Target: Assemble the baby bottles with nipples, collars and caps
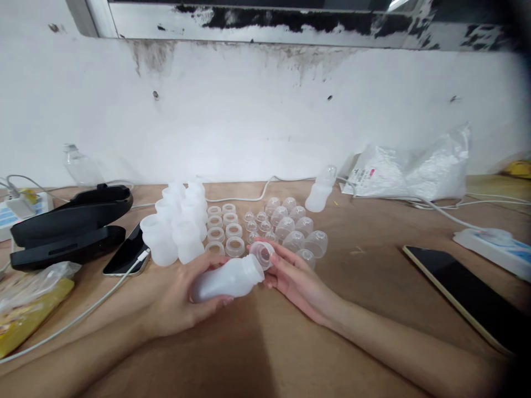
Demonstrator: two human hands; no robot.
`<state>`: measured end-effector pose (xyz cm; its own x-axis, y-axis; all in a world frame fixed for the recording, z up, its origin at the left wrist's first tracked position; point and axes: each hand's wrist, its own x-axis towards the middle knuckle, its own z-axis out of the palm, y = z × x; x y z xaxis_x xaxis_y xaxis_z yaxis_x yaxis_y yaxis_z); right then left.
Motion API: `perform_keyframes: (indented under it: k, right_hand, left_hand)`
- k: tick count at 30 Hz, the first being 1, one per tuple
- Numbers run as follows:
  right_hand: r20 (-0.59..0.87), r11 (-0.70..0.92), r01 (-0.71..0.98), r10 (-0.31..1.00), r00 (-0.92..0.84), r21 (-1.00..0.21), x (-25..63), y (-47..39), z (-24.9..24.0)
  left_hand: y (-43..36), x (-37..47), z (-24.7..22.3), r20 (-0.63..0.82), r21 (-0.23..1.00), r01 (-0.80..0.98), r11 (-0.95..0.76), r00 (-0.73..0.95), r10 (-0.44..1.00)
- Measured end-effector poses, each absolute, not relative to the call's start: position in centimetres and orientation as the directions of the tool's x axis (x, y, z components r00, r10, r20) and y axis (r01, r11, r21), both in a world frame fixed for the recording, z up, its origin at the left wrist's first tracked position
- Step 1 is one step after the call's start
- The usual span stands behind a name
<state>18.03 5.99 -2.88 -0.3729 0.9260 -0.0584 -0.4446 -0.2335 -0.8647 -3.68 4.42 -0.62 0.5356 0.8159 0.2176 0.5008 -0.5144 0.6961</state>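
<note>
My left hand (pixel 194 293) is wrapped round a frosted white bottle (pixel 228 281), tilted with its open neck up to the right. Between the fingertips of my right hand (pixel 290 271) is a clear ring (pixel 261 255), close beside the bottle's mouth. Whether ring and bottle touch, I cannot tell. Behind my left hand stand several frosted bottles (pixel 160 243) in rows. Several white rings (pixel 234 246) lie to their right, followed by small clear nipples (pixel 265 226) and clear dome caps (pixel 316 244). A capped bottle (pixel 319 190) stands farther back.
At the left are a black case (pixel 74 215), a phone (pixel 126 254) with a cable, a yellow bag (pixel 33 309) and a power strip (pixel 45 203). Rightward lie plastic bags (pixel 415 168), a large phone (pixel 464 293) and another power strip (pixel 498 246). A white wall rises behind.
</note>
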Motion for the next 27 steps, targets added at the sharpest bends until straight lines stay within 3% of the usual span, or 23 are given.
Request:
perform_keyframes:
  k: [14,18,22,27]
  right_hand:
    - [-0.012,-0.195,-0.425,0.918,-0.398,-0.884,17.9,5.6,-3.0]
    - [0.084,-0.043,-0.333,0.931,-0.356,-0.942,17.9,5.5,-2.8]
    - [0.147,0.114,-0.111,0.917,-0.372,-0.987,18.0,4.9,-2.7]
    - [0.242,0.238,-0.064,0.875,-0.420,-0.969,18.1,4.6,-3.1]
  left_hand:
    - [4.4,-3.4,-0.9,0.256,0.709,0.500,-0.498,0.475,0.842]
    - [4.1,-3.2,-0.2,0.221,0.713,0.529,-0.459,0.452,0.864]
    - [3.8,-3.3,0.8,0.044,0.799,0.526,-0.289,0.429,0.902]
    - [4.4,-3.8,2.2,-0.355,0.892,0.425,0.152,0.452,0.818]
